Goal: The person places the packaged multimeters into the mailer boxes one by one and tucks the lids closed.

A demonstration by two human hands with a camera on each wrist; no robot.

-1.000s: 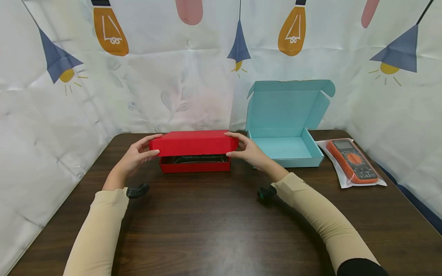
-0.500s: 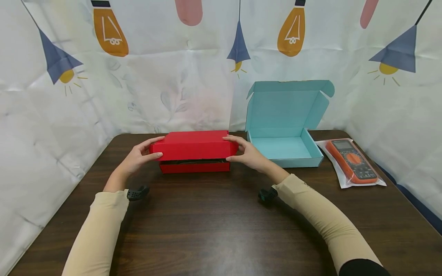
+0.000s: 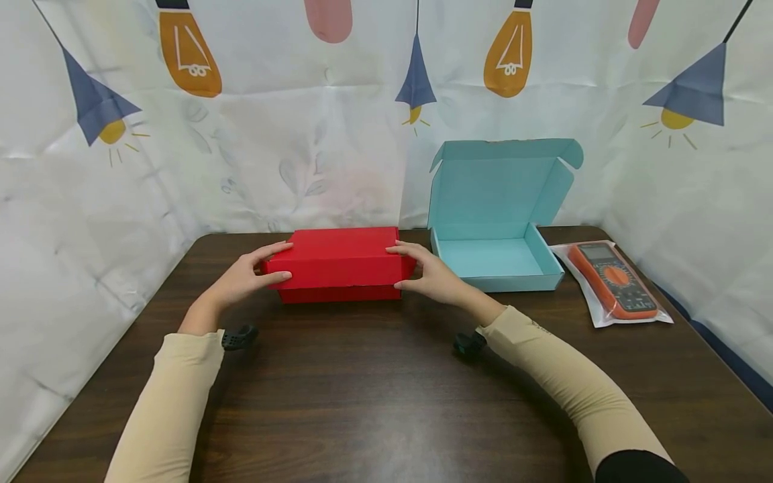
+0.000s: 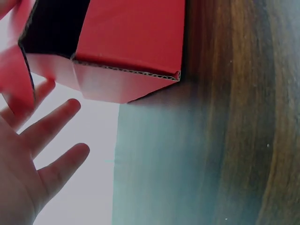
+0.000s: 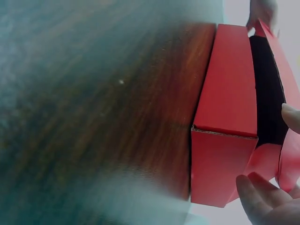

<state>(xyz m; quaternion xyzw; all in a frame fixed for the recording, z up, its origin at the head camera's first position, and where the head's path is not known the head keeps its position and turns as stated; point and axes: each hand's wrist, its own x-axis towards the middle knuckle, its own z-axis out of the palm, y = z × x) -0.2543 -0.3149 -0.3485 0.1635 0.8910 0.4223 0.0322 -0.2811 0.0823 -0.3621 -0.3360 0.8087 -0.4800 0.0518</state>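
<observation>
A red cardboard box (image 3: 338,294) sits at the back of the table, its hinged lid (image 3: 341,245) lowered almost level. The lid's front flap hangs over the upper part of the front wall. My left hand (image 3: 243,276) grips the lid's left front corner, thumb on the front flap and fingers on top. At the right front corner my right hand (image 3: 436,276) holds the lid the same way. In the right wrist view a dark gap shows between lid and front wall (image 5: 229,84). The box's contents are hidden now.
An open light-blue cardboard box (image 3: 495,268) stands to the right, close to my right hand. Beyond it an orange multimeter (image 3: 616,278) lies in a clear plastic bag near the table's right edge. A patterned cloth (image 3: 253,154) hangs behind the table (image 3: 338,402).
Both hands have brought the red lid down and forward. The dark bagged thing inside, visible a second ago, is covered now. The blue box and multimeter have stayed put.
</observation>
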